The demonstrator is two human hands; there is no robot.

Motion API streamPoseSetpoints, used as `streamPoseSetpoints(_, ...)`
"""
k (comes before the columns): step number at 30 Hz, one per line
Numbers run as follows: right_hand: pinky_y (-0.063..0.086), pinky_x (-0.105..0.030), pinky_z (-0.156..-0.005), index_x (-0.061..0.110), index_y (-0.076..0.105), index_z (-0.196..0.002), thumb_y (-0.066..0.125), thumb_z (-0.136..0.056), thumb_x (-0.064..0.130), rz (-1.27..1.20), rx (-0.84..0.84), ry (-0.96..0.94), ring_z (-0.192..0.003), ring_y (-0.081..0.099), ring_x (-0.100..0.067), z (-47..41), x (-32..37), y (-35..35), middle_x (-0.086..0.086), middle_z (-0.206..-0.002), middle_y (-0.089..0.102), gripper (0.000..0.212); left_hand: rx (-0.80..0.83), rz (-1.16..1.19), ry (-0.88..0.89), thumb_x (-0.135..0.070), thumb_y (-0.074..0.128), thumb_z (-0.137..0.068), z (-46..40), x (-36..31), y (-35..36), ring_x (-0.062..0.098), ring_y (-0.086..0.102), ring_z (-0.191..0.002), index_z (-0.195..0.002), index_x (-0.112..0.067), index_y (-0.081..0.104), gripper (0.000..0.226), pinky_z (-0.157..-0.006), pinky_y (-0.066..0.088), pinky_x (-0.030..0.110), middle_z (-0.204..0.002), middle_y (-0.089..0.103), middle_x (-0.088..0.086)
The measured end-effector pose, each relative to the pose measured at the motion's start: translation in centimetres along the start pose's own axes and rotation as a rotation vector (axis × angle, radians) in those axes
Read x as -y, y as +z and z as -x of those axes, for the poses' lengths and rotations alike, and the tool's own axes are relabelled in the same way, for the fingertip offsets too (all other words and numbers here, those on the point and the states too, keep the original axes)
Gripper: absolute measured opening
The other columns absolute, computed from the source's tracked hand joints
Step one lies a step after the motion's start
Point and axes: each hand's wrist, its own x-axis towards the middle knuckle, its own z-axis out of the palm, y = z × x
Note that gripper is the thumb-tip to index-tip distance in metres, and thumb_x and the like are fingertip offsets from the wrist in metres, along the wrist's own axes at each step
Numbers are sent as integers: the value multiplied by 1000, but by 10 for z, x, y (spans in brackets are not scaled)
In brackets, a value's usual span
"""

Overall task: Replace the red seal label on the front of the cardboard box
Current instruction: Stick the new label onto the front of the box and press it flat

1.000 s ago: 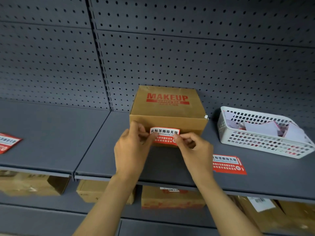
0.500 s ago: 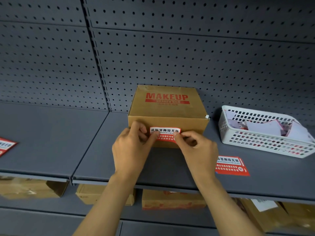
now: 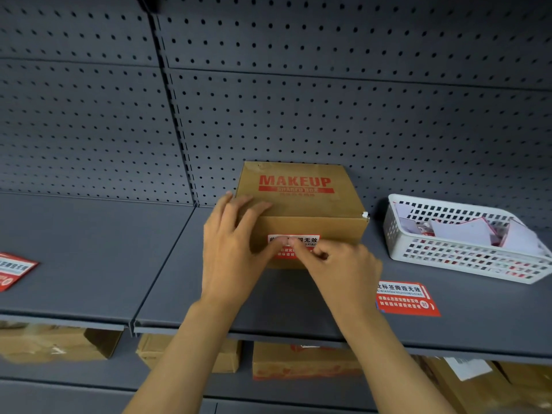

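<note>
A brown cardboard box [image 3: 301, 201] printed "MAKEUP" stands on the grey shelf [image 3: 89, 258] against the pegboard. A red and white seal label [image 3: 309, 241] lies flat on its front face, partly hidden by my thumbs. My left hand [image 3: 233, 252] has its fingers spread over the box's top left edge and its thumb on the label's left part. My right hand [image 3: 340, 264] is curled in front of the box, its thumb tip on the label's middle, touching my left thumb.
A white perforated basket [image 3: 448, 255] holding label sheets stands at the right. One loose red label [image 3: 407, 298] lies on the shelf under it, another [image 3: 12, 270] at the far left. Cardboard boxes [image 3: 301, 363] sit on the lower shelf.
My hands left the label's two ends. The left hand's fingers moved up onto the box top, and both thumbs came together on the label's middle.
</note>
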Motion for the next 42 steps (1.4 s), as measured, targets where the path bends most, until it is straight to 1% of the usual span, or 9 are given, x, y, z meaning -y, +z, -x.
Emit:
streamPoseSetpoints(6,22,-24,-46,16,43,-41,63,-73,78,29,44,45,-39,39,-22,-9,-14,0,2,-36,36,72,22,58,-51,-49,80,-76,-5,7,-1,23,49,-131,-127,-27,64,58,-108,44,45,-135,56,-3)
streamPoseSetpoints(9,37,-28,-41,14,56,-44,57,-72,81,-4,26,89,-40,47,-24,-12,-28,-6,-1,-36,47,72,46,128,-67,-43,82,-75,-7,10,-3,18,45,-127,-125,-28,66,54,-109,38,27,-133,54,-4)
streamPoseSetpoints(13,43,-32,-43,15,50,-44,52,-74,81,-1,45,102,-41,49,-24,-14,-36,-14,-1,-37,48,73,98,204,-75,-29,83,-77,-10,17,-5,10,36,-126,-127,-32,66,53,-106,20,5,-135,51,-7)
streamPoseSetpoints(21,18,-19,-47,17,45,-42,69,-74,70,39,96,-13,-38,41,-22,-7,-3,4,1,-36,39,66,88,103,-65,-51,85,-68,-7,5,-6,20,43,-127,-130,-31,60,70,-106,40,34,-134,49,-6)
streamPoseSetpoints(24,24,-22,-47,17,52,-43,67,-71,74,75,113,-5,-40,46,-24,-9,-6,5,0,-37,46,65,59,63,-54,-44,87,-69,-8,6,-6,23,47,-125,-129,-31,62,67,-103,47,40,-133,52,-4)
streamPoseSetpoints(29,28,-23,-46,17,57,-43,64,-71,75,110,75,9,-40,35,-20,-10,-29,-7,-1,-36,47,65,101,128,-56,-33,89,-68,-11,12,-6,20,41,-124,-129,-31,64,66,-103,36,27,-131,51,-5)
streamPoseSetpoints(35,31,-24,-43,16,57,-45,66,-76,71,124,83,-28,-37,48,-24,-4,-32,-9,-1,-36,50,64,148,105,-2,-39,91,-65,-8,15,-6,21,37,-125,-135,-30,57,78,-106,37,32,-136,45,-2)
streamPoseSetpoints(40,24,-23,-50,18,61,-47,51,-77,79,109,112,-92,-41,57,-22,1,-7,4,2,-42,57,68,85,44,-9,-54,89,-61,-5,7,0,26,43,-124,-133,-29,54,84,-99,43,31,-135,46,0)
streamPoseSetpoints(42,18,-21,-49,18,60,-45,61,-74,75,132,118,-78,-39,57,-23,-2,-6,5,2,-40,56,64,90,23,-18,-48,89,-63,-6,6,-1,25,42,-125,-133,-30,54,81,-95,50,34,-136,45,-1)
